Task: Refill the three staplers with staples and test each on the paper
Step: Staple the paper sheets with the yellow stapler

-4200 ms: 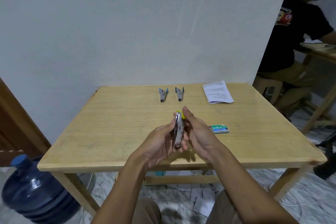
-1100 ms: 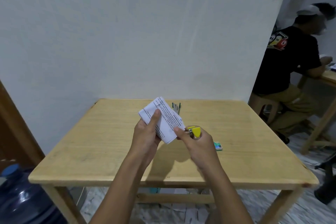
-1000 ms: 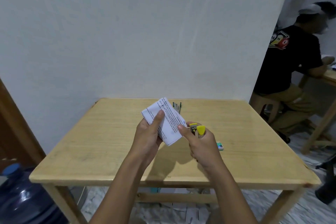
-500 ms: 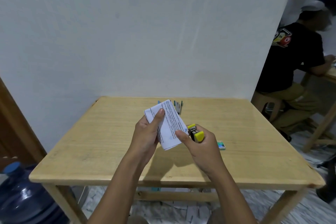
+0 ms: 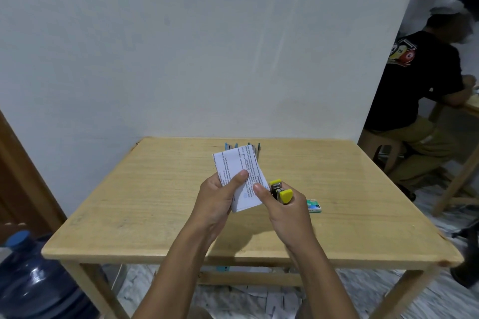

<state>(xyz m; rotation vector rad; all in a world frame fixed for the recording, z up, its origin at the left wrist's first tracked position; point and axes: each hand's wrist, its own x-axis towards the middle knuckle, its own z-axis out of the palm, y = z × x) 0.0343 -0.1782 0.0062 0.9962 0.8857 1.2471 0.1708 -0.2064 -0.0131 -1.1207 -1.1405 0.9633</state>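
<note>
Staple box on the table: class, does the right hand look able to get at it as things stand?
Likely yes: the staple box lies on the table beside the right hand, nothing between. But that hand grips the yellow stapler and would probably have to put it down first.
</note>
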